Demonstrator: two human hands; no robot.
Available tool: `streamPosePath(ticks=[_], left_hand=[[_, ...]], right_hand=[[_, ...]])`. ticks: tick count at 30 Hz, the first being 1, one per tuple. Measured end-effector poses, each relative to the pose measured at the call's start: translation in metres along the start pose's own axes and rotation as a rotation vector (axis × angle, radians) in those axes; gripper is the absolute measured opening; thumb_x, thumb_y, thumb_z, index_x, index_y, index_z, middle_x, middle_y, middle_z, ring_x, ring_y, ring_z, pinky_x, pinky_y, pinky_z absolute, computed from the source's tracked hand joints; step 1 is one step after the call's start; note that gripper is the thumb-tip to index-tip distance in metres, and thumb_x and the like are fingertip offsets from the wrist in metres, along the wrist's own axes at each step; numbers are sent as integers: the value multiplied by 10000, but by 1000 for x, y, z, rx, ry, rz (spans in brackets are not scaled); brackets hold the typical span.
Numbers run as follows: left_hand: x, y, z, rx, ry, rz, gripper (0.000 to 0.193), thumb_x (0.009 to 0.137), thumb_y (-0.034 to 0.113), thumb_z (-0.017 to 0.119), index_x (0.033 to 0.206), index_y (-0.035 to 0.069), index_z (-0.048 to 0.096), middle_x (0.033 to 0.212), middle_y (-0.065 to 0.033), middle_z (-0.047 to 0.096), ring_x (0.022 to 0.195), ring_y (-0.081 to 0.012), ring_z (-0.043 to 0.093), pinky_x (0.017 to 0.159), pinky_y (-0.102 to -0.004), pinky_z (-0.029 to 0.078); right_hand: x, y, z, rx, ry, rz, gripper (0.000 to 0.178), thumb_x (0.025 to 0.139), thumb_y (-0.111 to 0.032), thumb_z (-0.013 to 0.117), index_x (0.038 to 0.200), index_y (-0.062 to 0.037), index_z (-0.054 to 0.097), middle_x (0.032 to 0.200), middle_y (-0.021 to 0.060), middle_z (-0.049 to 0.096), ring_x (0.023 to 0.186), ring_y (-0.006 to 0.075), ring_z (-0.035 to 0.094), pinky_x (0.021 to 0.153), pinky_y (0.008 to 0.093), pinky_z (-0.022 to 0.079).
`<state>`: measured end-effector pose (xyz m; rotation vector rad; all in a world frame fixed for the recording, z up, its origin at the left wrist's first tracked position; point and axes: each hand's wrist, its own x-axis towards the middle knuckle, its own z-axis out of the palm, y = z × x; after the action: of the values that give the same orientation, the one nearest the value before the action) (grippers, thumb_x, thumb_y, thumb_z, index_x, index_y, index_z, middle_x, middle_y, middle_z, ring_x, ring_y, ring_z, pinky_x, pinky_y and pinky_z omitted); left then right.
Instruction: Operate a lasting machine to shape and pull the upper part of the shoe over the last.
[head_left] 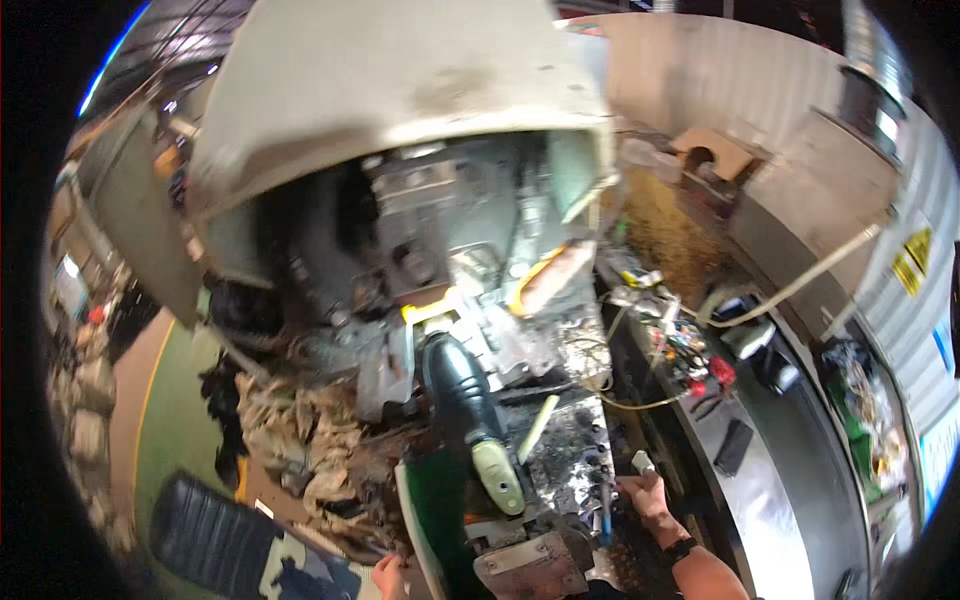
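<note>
A black leather shoe (456, 385) sits on a pale green shoe last (497, 476) in the middle of the machine, toe pointing away from me. My right hand (652, 498) is just right of the machine's black-stained bed, with its fingers drawn together at a small white piece (642, 462) too blurred to name. Close to that hand stands a thin blue-handled tool (606, 526). My left hand (388, 575) is low in view, left of a curved green-lined guard (432, 510); its fingers are mostly cut off and blurred. Neither hand touches the shoe.
A large cream machine hood (400, 70) arches over the shoe. Crumpled brown cloth or leather (305, 435) lies at left, beside a black chair (215, 530). To the right runs a metal bench (765, 500) with a dark block (734, 446). A pale stick (538, 428) leans near the last.
</note>
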<state>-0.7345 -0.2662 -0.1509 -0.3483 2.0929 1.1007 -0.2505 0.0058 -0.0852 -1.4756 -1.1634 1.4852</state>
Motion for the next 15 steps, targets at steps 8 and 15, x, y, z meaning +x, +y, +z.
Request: streamPosePath(ticks=[8, 15], left_hand=[[-172, 148, 15, -366, -203, 863, 318, 1054, 292, 581, 1071, 6, 719, 1002, -102, 710, 850, -212, 649, 707, -375, 530], [-418, 145, 105, 283, -409, 1645, 248, 1004, 139, 571, 1030, -54, 724, 930, -141, 700, 795, -244, 619, 765, -355, 499]], right_hand=[[-79, 6, -48, 105, 196, -12, 325, 1014, -207, 680, 1096, 108, 685, 1024, 156, 766, 933, 198, 720, 800, 343, 581], [-106, -42, -45, 909, -104, 146, 558, 1109, -415, 453, 1372, 73, 513, 1237, 240, 686, 1109, 313, 696, 1007, 447, 542]])
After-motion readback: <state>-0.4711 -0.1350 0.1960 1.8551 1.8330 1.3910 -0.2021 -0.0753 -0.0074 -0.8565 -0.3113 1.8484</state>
